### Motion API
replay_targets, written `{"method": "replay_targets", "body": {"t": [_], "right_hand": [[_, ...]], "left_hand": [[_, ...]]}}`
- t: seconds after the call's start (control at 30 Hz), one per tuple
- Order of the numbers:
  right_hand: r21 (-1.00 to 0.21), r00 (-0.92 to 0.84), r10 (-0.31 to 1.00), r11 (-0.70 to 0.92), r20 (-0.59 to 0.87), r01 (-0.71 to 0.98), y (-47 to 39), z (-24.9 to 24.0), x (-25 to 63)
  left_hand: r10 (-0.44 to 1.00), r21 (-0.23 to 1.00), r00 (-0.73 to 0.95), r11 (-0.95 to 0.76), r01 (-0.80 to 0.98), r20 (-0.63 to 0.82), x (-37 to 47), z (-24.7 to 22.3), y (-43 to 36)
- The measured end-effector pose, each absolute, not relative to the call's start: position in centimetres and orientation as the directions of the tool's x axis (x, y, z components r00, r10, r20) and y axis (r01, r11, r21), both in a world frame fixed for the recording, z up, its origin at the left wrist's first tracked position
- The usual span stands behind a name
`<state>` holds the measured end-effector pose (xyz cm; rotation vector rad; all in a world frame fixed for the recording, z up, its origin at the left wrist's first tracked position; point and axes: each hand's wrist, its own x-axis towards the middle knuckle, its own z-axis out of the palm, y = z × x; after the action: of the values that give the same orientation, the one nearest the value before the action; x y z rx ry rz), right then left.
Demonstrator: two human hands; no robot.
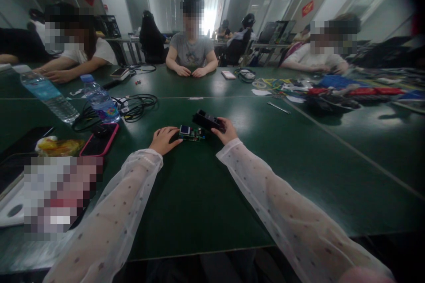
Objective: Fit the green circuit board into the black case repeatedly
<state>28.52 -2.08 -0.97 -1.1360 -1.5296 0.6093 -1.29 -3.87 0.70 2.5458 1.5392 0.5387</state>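
Near the middle of the dark green table [192, 194] lies a small green circuit board [195, 135] with a little square screen. My left hand [165, 139] rests at the board's left end, its fingers and thumb apart around that edge. A black, open-topped plastic case [208, 120] is tilted just behind and to the right of the board. My right hand [226, 131] grips the right end of this case between thumb and fingers. The case and the board's right end are very close; whether they touch I cannot tell.
Two water bottles [101, 99] [48, 93], coiled black cables [141, 104] and a pink-edged phone [100, 139] are on the left. A wrench [279, 107] and piled wires and bags [345, 90] lie at the right. People sit across the table.
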Motion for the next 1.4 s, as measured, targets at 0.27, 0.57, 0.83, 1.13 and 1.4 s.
{"method": "replay_targets", "body": {"t": [0.27,0.57,0.83,1.13,1.4], "right_hand": [[-0.867,-0.076,0.894,0.447,0.442,0.219,-3.7,0.8,26.4],[-0.771,-0.213,0.843,0.538,0.494,0.340,-4.8,0.7,25.2],[-0.684,-0.378,0.850,0.523,0.368,0.509,-3.9,-0.7,25.6],[-0.686,-0.383,0.850,0.520,0.361,0.508,-4.0,-0.6,25.7],[-0.691,-0.376,0.866,0.492,0.330,0.529,-4.2,-0.7,25.8]], "left_hand": [[0.871,0.284,0.421,-0.484,0.828,0.255,-1.3,0.5,-3.8],[0.874,0.269,0.414,-0.475,0.838,0.253,-1.3,0.6,-3.9],[0.907,0.350,0.335,-0.410,0.842,0.256,-1.1,0.5,-4.0],[0.883,0.278,0.392,-0.457,0.845,0.259,-1.2,0.4,-3.9],[0.882,0.276,0.394,-0.458,0.845,0.260,-1.1,0.5,-4.0]]}}
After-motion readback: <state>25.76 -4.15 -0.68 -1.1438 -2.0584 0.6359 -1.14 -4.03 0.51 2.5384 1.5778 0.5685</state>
